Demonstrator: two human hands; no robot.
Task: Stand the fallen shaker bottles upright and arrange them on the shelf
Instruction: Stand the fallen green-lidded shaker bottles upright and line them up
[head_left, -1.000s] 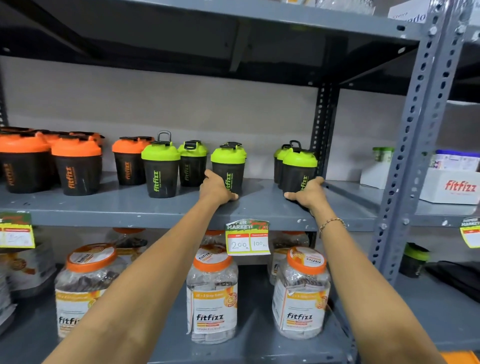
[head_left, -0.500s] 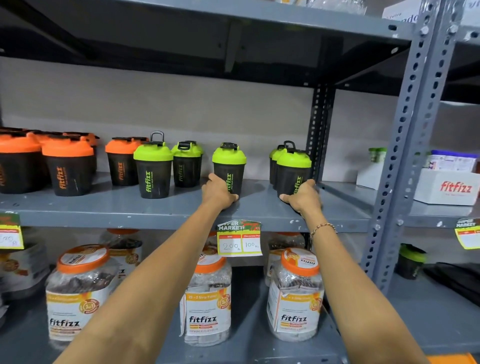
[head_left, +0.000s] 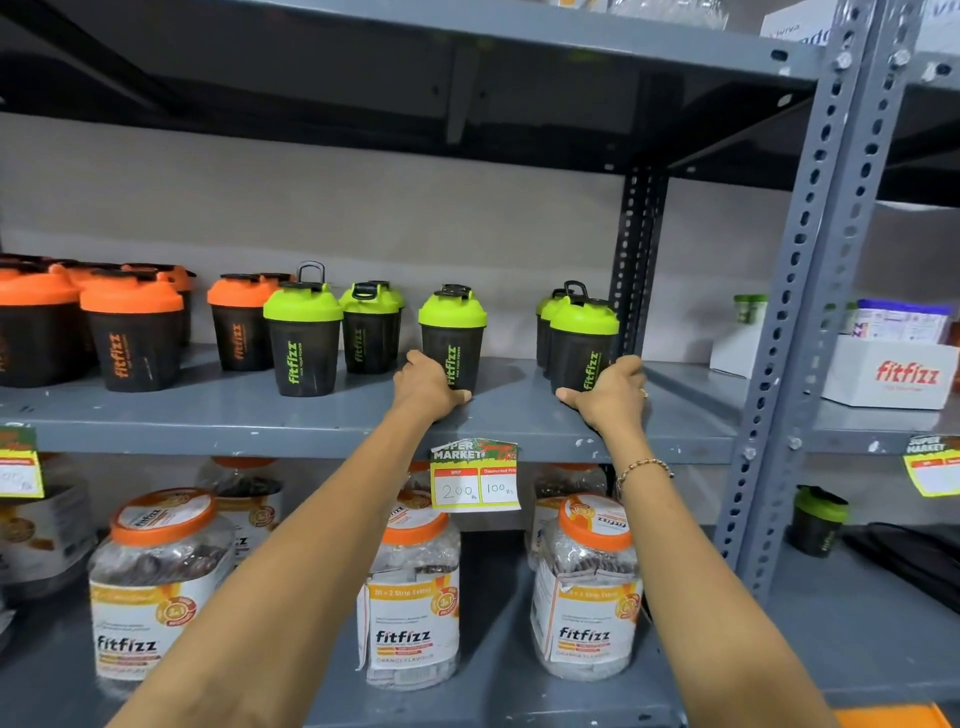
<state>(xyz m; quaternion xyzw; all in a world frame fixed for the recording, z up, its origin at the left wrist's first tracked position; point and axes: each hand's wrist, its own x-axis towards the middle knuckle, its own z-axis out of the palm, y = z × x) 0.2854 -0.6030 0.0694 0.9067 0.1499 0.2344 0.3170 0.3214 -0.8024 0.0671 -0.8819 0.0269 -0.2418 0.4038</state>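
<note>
- On the middle shelf (head_left: 363, 418), every shaker bottle in view stands upright: the orange-lidded shakers (head_left: 132, 335) crowd the left end, and the green-lidded ones run from the centre towards the rear upright post (head_left: 638, 260).
- The left hand (head_left: 426, 387) is wrapped round the base of one green-lidded shaker (head_left: 452, 338), thumb in front low against the shelf, fingers curled round its far side (mostly hidden, so how tightly they press I cannot tell).
- The right hand (head_left: 610, 397) grips the base of the rightmost green-lidded shaker (head_left: 583, 345) in the same way, thumb pointing left along the shelf; another green lid or two stand just behind that bottle.
- Both held bottles rest on the shelf, upright, logos facing outward.
- Judging by this, the standing-up part looks finished on this shelf; no bottle lies on its side here.
- What seems left is the arranging: a clear gap separates the two held shakers, and the left one stands apart from the front green shaker (head_left: 303, 338) and its neighbour behind, so the green row is uneven.
- A lone green-lidded shaker (head_left: 818, 522) sits on the lower shelf beyond the front post (head_left: 810, 270) (upright as far as I can tell, but away from the rest); it may still need to join the group.
- The jars of strips (head_left: 410, 597) beneath and the price tag (head_left: 475, 475) on the shelf edge are not part of the job.
</note>
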